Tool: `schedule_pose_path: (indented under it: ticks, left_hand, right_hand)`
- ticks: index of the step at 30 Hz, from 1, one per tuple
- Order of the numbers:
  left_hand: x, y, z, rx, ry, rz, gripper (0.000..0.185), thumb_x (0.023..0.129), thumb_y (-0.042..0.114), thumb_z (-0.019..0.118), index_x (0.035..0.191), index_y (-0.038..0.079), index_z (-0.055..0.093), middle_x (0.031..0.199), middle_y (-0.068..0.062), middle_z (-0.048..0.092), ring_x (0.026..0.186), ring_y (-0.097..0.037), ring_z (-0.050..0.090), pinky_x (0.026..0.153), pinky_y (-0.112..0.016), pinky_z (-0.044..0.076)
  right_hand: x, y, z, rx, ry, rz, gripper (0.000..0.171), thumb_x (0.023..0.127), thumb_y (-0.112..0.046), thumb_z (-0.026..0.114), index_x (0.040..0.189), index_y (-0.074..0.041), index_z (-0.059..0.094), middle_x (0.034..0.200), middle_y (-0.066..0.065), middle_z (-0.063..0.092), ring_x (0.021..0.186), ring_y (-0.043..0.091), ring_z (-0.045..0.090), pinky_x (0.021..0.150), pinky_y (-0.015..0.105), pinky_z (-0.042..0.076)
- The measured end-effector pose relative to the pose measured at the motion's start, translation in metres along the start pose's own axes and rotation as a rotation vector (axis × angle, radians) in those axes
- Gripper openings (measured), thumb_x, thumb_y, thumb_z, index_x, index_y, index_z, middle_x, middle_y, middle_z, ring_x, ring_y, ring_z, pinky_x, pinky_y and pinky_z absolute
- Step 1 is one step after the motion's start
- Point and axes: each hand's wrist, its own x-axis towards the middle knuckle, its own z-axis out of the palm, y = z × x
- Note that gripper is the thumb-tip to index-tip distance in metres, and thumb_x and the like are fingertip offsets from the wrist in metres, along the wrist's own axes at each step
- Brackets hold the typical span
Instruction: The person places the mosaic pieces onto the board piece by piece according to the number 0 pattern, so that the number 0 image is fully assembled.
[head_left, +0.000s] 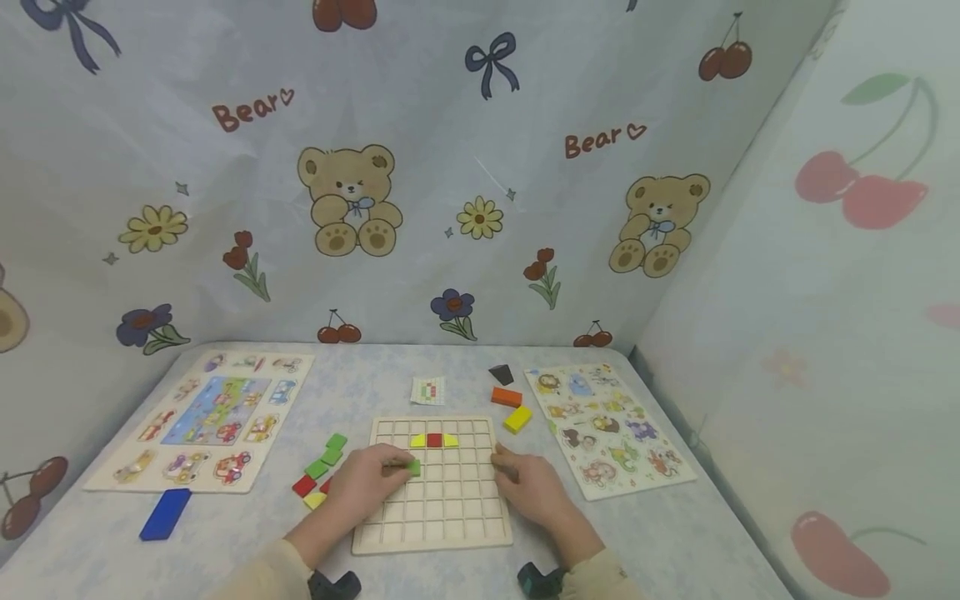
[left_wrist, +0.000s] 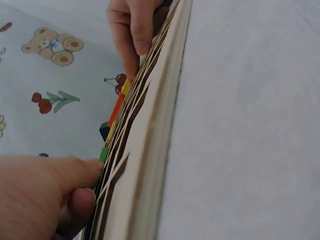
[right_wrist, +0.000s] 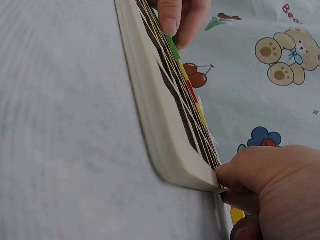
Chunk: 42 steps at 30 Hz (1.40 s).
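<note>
A wooden grid board (head_left: 450,547) lies in front of me on the table. My left hand (head_left: 367,479) reaches over its left side and pinches a green tile (head_left: 414,468) at the grid, between thumb and fingers. One row up, a red tile (head_left: 434,440) sits between two yellow pieces (head_left: 451,441) near the board's top. My right hand (head_left: 534,492) holds the board's right edge, thumb on top; the right wrist view shows its thumb (right_wrist: 235,172) at the rim close to a corner. Left of the board, loose green tiles (head_left: 332,457) and a red tile (head_left: 304,486) are partly hidden by my left hand.
Behind the board lies a small pattern card (head_left: 428,391). Black (head_left: 501,375), orange (head_left: 507,397) and yellow (head_left: 518,419) blocks lie at the back right. Picture puzzle boards flank the work, one left (head_left: 112,479), one right (head_left: 626,486). A blue block (head_left: 166,514) lies front left.
</note>
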Motion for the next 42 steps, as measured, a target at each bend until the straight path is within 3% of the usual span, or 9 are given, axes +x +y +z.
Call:
schedule_pose_path:
  ticks: [7, 14, 17, 42]
  left_hand:
    - [0.005, 0.018, -0.006, 0.178, -0.054, 0.155, 0.014, 0.089, 0.021, 0.081, 0.101, 0.027, 0.083, 0.107, 0.007, 0.077, 0.102, -0.018, 0.073, 0.080, -0.041, 0.059]
    - [0.006, 0.012, 0.004, 0.135, 0.028, 0.067, 0.014, 0.091, 0.024, 0.079, 0.104, 0.029, 0.082, 0.113, 0.010, 0.075, 0.107, -0.019, 0.072, 0.083, -0.042, 0.059]
    - [0.008, 0.008, 0.006, 0.113, 0.062, 0.065, 0.013, 0.090, 0.026, 0.080, 0.103, 0.029, 0.083, 0.111, 0.010, 0.072, 0.105, -0.019, 0.071, 0.080, -0.040, 0.058]
    - [0.013, 0.009, 0.007, 0.117, 0.075, -0.004, 0.014, 0.091, 0.027, 0.080, 0.104, 0.025, 0.084, 0.096, 0.009, 0.068, 0.082, -0.009, 0.064, 0.064, -0.028, 0.051]
  right_hand:
    - [-0.002, 0.001, -0.003, -0.001, -0.005, 0.008, 0.036, 0.098, -0.020, 0.066, 0.132, -0.011, 0.070, 0.148, 0.005, 0.058, 0.141, 0.032, 0.052, 0.111, 0.053, 0.044]
    - [-0.002, 0.000, -0.002, 0.028, 0.001, 0.002, 0.036, 0.098, -0.019, 0.066, 0.133, -0.010, 0.069, 0.149, 0.006, 0.057, 0.141, 0.031, 0.051, 0.112, 0.052, 0.044]
    - [-0.001, 0.000, -0.003, 0.026, 0.010, -0.003, 0.037, 0.098, -0.019, 0.066, 0.134, -0.011, 0.069, 0.150, 0.005, 0.057, 0.141, 0.030, 0.051, 0.111, 0.051, 0.044]
    - [-0.002, -0.001, -0.001, 0.021, 0.002, 0.002, 0.036, 0.098, -0.019, 0.066, 0.133, -0.010, 0.069, 0.150, 0.006, 0.056, 0.141, 0.031, 0.052, 0.112, 0.053, 0.043]
